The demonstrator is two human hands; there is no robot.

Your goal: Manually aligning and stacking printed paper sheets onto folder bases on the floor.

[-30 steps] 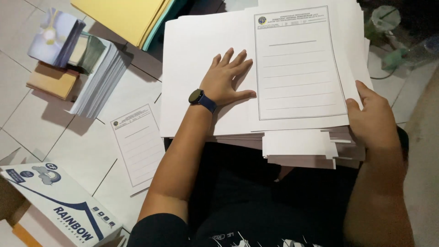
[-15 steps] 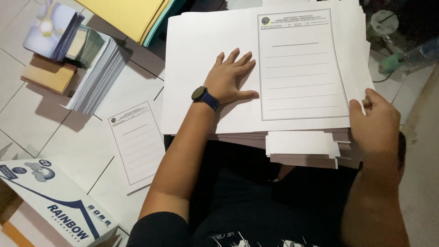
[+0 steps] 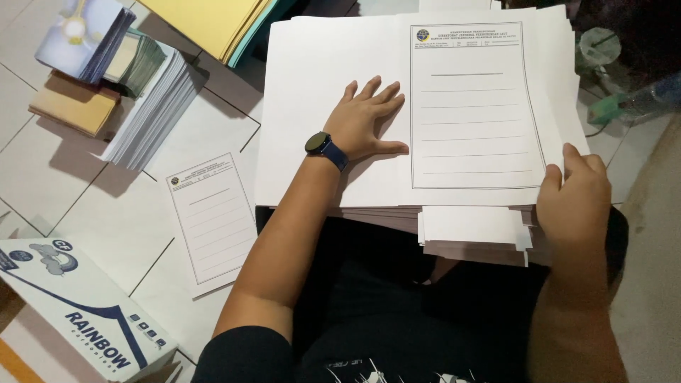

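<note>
A large white sheet (image 3: 312, 99) with a printed lined form (image 3: 475, 106) on its right half lies on top of a thick stack of white paper (image 3: 475, 237) on my lap. My left hand (image 3: 365, 120), with a dark watch on the wrist, rests flat with spread fingers on the blank left half, thumb at the form's left edge. My right hand (image 3: 574, 195) grips the sheet's lower right corner, fingers curled over the edge of the stack.
A single printed form (image 3: 211, 220) lies on the tiled floor at left. Beyond it stand a pile of white paper and booklets (image 3: 145, 106), a tan envelope stack (image 3: 71, 106) and yellow folders (image 3: 213, 21). A paper ream box (image 3: 78, 312) sits at bottom left. A plastic bottle (image 3: 638, 99) lies at right.
My right hand has slid slightly down along the sheet's right corner. My left hand stays flat in the same spot on the paper.
</note>
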